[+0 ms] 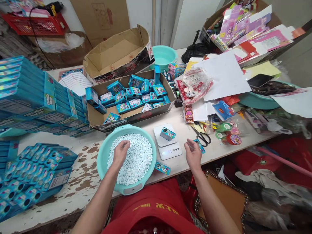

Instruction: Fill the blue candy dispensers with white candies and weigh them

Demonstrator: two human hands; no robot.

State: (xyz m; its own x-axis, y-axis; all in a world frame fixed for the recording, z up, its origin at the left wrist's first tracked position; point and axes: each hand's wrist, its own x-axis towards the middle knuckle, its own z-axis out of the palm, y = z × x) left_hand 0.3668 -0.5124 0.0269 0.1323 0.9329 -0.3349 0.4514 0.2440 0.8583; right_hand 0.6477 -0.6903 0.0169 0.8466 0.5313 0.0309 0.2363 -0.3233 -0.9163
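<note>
My left hand (121,152) is over a turquoise basin (101,162) filled with small white candies (136,156). Its fingers and thumb are drawn together; whatever they pinch is too small to make out. To the right of the basin stands a white digital scale (170,151) with one blue candy box (167,133) lying on its plate. My right hand (193,154) hovers just right of the scale, fingers loosely curled and apart, holding nothing visible. Partly behind it lies another blue box (201,147). A further small blue box (162,168) sits between basin and scale, near the table edge.
A long cardboard tray (136,119) of loose blue boxes stands behind the basin. Stacked blue display boxes (36,100) and rows of small boxes (36,175) fill the left. Black scissors (203,138), tape rolls (225,126) and a plastic bag (195,83) lie right.
</note>
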